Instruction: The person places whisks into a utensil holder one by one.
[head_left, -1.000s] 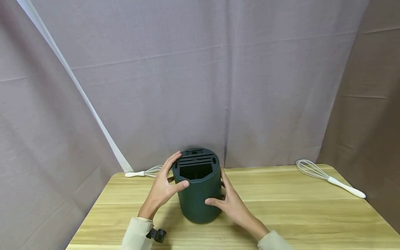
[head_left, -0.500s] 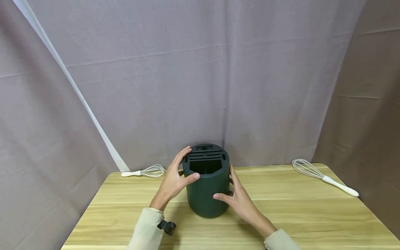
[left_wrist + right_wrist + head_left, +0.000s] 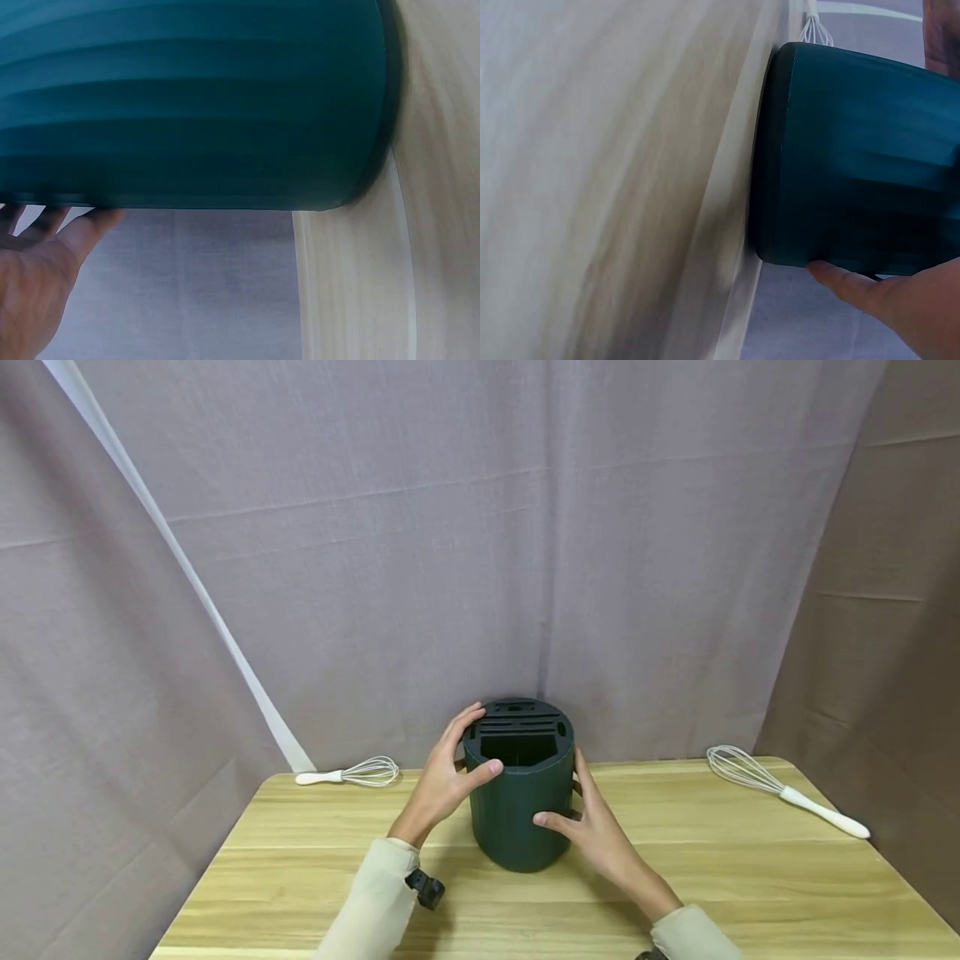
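A dark green, round knife block (image 3: 522, 818) stands upright near the back of the table, its black top cut with narrow slots and one large opening. My left hand (image 3: 442, 781) grips it high on the left side, thumb at the front rim and fingers reaching round toward the back. Lower on the opposite side, my right hand (image 3: 596, 835) holds it with the thumb across the front. In the right wrist view, the base of the knife block (image 3: 855, 150) is at the tabletop; whether it touches cannot be told. Its far side is hidden.
One whisk (image 3: 352, 774) with a white handle lies at the back left of the wooden table (image 3: 300, 877). Another, larger whisk (image 3: 787, 793) lies at the back right. A grey curtain (image 3: 450, 568) hangs just behind the table's back edge.
The knife block has moved to the right and a little toward the back, with both hands holding it throughout. The left whisk has come fully into sight. Both whisks stay in place.
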The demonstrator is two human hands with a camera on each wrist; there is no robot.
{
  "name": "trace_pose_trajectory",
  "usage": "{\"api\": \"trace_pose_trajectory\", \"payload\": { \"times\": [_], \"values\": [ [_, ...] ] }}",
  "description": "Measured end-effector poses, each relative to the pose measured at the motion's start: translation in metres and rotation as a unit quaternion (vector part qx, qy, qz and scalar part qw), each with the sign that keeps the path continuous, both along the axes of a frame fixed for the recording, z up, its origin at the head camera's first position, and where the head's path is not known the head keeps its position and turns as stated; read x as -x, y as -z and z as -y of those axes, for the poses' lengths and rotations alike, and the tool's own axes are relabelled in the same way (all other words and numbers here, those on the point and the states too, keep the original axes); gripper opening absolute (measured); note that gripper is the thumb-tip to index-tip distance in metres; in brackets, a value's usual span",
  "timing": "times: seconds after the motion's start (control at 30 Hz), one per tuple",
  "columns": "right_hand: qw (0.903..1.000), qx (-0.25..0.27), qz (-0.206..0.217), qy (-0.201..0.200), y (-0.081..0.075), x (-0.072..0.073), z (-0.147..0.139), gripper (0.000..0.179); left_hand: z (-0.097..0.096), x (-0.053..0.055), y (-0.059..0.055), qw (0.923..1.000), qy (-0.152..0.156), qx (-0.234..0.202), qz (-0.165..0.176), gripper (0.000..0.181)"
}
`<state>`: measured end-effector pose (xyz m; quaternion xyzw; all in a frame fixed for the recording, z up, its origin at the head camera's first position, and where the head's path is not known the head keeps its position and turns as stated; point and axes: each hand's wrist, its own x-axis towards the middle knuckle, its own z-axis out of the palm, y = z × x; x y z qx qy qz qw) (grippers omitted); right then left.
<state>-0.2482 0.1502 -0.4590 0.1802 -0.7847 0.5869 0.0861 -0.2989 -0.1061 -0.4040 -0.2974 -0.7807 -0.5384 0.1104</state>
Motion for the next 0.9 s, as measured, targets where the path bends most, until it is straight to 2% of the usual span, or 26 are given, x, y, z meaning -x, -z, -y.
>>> {"api": "trace_pose_trajectory", "payload": {
  "times": [0.4,0.9],
  "values": [
    [0.9997,-0.023,-0.005,0.005,-0.005,0.012,-0.014,0.116,-0.017,0.017,-0.001,0.9999,0.002,0.007,0.008,0.089],
    [0.9997,-0.021,0.011,-0.006,-0.007,0.019,-0.024,0.116,-0.026,0.022,0.005,0.9999,-0.001,-0.006,-0.015,0.090]
  ]
}}
